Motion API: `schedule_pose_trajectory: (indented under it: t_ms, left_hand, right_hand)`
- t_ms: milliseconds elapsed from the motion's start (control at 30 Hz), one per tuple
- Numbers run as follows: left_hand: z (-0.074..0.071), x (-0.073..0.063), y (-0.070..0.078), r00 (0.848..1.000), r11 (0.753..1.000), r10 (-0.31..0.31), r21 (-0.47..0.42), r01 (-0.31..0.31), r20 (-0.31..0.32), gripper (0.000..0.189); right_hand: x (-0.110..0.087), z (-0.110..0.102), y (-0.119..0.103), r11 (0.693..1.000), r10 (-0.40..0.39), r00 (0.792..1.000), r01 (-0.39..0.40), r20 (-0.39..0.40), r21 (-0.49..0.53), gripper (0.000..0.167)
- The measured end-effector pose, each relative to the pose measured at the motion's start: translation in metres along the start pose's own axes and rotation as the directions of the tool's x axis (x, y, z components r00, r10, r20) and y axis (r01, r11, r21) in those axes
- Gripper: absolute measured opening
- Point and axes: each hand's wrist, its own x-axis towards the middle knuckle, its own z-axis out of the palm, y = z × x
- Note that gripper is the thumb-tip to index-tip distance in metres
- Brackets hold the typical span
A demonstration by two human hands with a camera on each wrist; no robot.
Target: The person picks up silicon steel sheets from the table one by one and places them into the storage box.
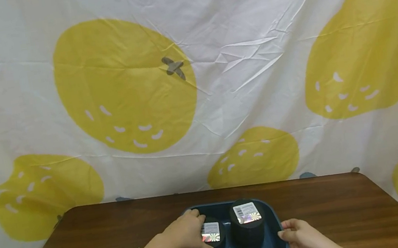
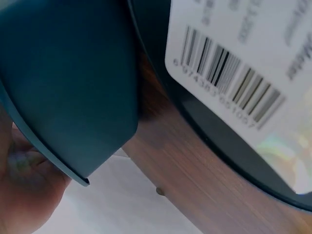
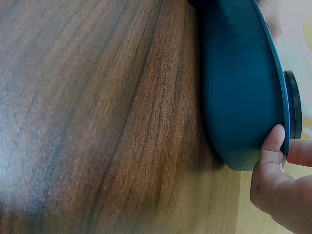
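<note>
My left hand curls round the left side of a low, black round container in a blue tray. Its thumb lies at the near side and its fingers at the far side. A white barcode label with a shiny sticker covers part of the container's top; the left wrist view shows the label close up. Beside it in the tray stands a taller black round stack with a similar label. My right hand pinches the tray's right rim between thumb and fingers, also seen in the right wrist view.
The tray rests on a brown wood-grain table, near the side towards me. Behind the table hangs a white cloth with large yellow fruit prints. Both tray walls rise round the black pieces.
</note>
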Motion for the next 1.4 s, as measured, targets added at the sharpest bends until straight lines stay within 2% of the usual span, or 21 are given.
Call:
schedule_pose_trajectory:
  t_ms: [200,533,733,900,1000,1233,1400]
  left_hand:
    - [-0.003,-0.001,0.002,1.000,1.000,0.006,0.009,-0.006,0.003,0.084]
    - [-0.005,-0.002,-0.002,1.000,1.000,0.019,-0.002,-0.019,0.010,0.091]
    - [-0.002,-0.005,-0.008,0.997,0.998,0.061,-0.022,-0.062,-0.054,0.092]
    - [-0.003,-0.009,-0.010,0.983,0.991,0.129,-0.008,-0.131,-0.130,0.095]
    - [-0.005,-0.012,-0.011,0.978,0.989,0.145,0.005,-0.146,-0.153,0.097]
    - [-0.009,-0.018,-0.014,0.986,0.993,0.116,0.008,-0.116,-0.119,0.104]
    - [-0.011,-0.025,-0.018,0.993,0.993,0.073,-0.084,-0.081,-0.089,0.109]
  right_hand:
    - [-0.001,0.000,0.001,1.000,-0.020,1.000,0.020,0.004,-0.001,0.036]
    - [-0.001,0.002,-0.002,1.000,-0.011,1.000,0.011,-0.007,0.000,0.038]
    - [-0.001,0.002,-0.001,1.000,-0.015,1.000,0.015,-0.007,0.009,0.037]
    - [0.000,0.002,0.001,0.999,-0.033,0.999,0.033,0.002,0.004,0.034]
    - [0.000,0.001,0.002,1.000,-0.027,1.000,0.027,0.007,0.009,0.034]
    - [-0.001,0.001,-0.001,1.000,0.005,1.000,-0.005,0.002,0.012,0.034]
    - [-0.001,0.001,-0.002,1.000,0.020,1.000,-0.020,0.004,0.013,0.032]
